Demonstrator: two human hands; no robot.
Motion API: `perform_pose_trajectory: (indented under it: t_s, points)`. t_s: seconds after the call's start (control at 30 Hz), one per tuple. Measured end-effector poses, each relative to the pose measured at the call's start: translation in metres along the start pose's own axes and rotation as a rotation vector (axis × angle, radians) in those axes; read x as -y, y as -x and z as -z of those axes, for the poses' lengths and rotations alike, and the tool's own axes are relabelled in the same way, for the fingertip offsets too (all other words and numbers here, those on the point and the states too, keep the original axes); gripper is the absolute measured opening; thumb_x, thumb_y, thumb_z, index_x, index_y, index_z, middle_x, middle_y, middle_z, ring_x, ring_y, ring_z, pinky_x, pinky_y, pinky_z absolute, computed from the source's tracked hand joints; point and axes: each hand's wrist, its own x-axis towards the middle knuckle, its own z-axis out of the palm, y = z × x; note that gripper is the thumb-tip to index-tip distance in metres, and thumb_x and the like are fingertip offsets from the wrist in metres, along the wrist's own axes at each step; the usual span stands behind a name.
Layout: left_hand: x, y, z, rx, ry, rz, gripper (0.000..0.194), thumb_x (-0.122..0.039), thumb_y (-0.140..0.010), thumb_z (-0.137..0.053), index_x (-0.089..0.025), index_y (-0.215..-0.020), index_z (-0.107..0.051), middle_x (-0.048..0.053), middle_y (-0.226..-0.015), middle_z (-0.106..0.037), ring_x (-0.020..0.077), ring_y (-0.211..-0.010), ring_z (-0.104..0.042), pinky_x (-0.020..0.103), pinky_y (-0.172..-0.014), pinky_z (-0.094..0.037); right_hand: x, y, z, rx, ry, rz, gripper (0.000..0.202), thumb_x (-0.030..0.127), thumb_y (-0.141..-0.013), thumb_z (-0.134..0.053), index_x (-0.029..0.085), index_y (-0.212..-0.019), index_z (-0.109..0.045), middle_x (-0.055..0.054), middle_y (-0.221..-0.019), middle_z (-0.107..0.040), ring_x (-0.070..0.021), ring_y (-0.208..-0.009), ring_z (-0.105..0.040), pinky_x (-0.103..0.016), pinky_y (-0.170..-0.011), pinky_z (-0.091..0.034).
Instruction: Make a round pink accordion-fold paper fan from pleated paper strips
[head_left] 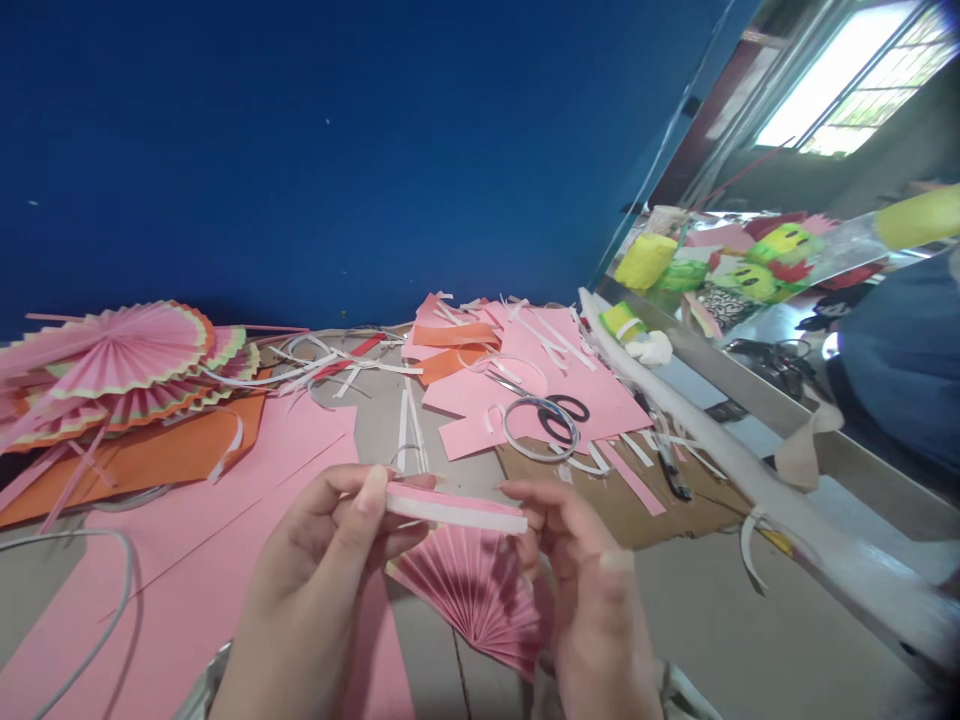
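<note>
My left hand (330,575) pinches the left end of a folded pink paper strip (457,507) between thumb and fingers. A white band runs along the strip's near side. My right hand (589,590) is at the strip's other end, its fingers loosely curled and its thumb held apart. Whether those fingers touch the strip, I cannot tell. Below the hands lies a pleated pink paper fan (476,595), spread out and partly covered by the right hand.
Scissors (559,420) and a tape roll (540,455) lie on pink paper sheets (525,370). Cardboard (600,495) holds paper strips and a cutter (671,465). Finished paper fans (127,350) pile up at left over an orange sheet (172,445). A blue wall (337,180) stands behind.
</note>
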Motion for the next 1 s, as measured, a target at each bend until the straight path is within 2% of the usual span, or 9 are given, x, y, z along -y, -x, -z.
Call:
perform_pose_trajectory:
  t_s: [0.07,0.17,0.27,0.4,0.67,0.83,1.0]
  points:
    - [0.003,0.004,-0.002,0.025,0.009,0.006,0.016,-0.035,-0.076,-0.066,-0.019,-0.077,-0.062,0.001,-0.083,-0.069,0.0137,-0.080,-0.065,0.023,-0.076,-0.052,0.003,0.000,-0.004,0.074,-0.122,-0.080,0.056,0.070,-0.069,-0.050,0.019,-0.090,-0.059,0.002,-0.061,-0.049,-0.0122,-0.053,-0.047,-0.023,-0.047,-0.042]
    - [0.011,0.012,-0.007,0.047,0.036,0.024,0.017,-0.036,-0.074,-0.067,-0.020,-0.075,-0.060,0.003,-0.092,-0.071,0.0201,-0.093,-0.064,0.032,-0.086,-0.049,0.009,0.001,-0.010,0.141,-0.289,-0.206,0.044,0.054,-0.061,-0.071,0.020,-0.086,-0.056,0.001,-0.067,-0.056,-0.0120,-0.059,-0.055,-0.021,-0.052,-0.047]
    - [0.019,0.018,-0.011,0.073,0.092,0.075,0.017,-0.036,-0.072,-0.069,-0.021,-0.075,-0.061,0.004,-0.095,-0.071,0.0228,-0.102,-0.062,0.037,-0.093,-0.044,0.010,0.001,-0.016,0.203,-0.494,-0.272,0.037,0.037,-0.064,-0.075,0.023,-0.088,-0.052,0.000,-0.080,-0.064,-0.0145,-0.070,-0.064,-0.025,-0.062,-0.052]
    - [0.024,0.020,-0.012,0.138,0.119,0.110,0.016,-0.035,-0.072,-0.070,-0.021,-0.075,-0.062,0.004,-0.087,-0.072,0.0236,-0.104,-0.060,0.038,-0.097,-0.039,0.009,0.003,-0.021,0.132,-0.539,-0.241,0.022,0.019,-0.070,-0.070,0.022,-0.076,-0.050,0.002,-0.078,-0.064,-0.0121,-0.075,-0.065,-0.023,-0.068,-0.053]
    - [0.025,0.020,-0.013,0.139,0.169,0.223,0.017,-0.034,-0.072,-0.069,-0.020,-0.072,-0.060,0.001,-0.086,-0.071,0.0192,-0.084,-0.066,0.031,-0.080,-0.049,0.016,0.003,-0.020,0.052,-0.338,-0.243,0.017,0.028,-0.076,-0.063,0.019,-0.069,-0.051,0.002,-0.064,-0.059,-0.0085,-0.054,-0.055,-0.018,-0.048,-0.047]
    - [0.024,0.020,-0.014,0.123,0.224,0.262,0.015,-0.032,-0.075,-0.068,-0.019,-0.073,-0.060,0.000,-0.080,-0.071,0.0144,-0.078,-0.066,0.024,-0.076,-0.050,0.021,0.003,-0.019,0.055,-0.288,-0.266,0.021,0.033,-0.077,-0.061,0.019,-0.066,-0.050,0.006,-0.052,-0.049,-0.0071,-0.047,-0.049,-0.015,-0.045,-0.045]
    - [0.022,0.020,-0.014,0.109,0.238,0.277,0.014,-0.029,-0.075,-0.067,-0.017,-0.077,-0.061,0.003,-0.080,-0.071,0.0157,-0.080,-0.066,0.023,-0.073,-0.051,0.018,0.005,-0.017,0.064,-0.311,-0.306,0.020,0.034,-0.082,-0.057,0.020,-0.069,-0.054,0.003,-0.058,-0.059,-0.0090,-0.052,-0.056,-0.016,-0.048,-0.047]
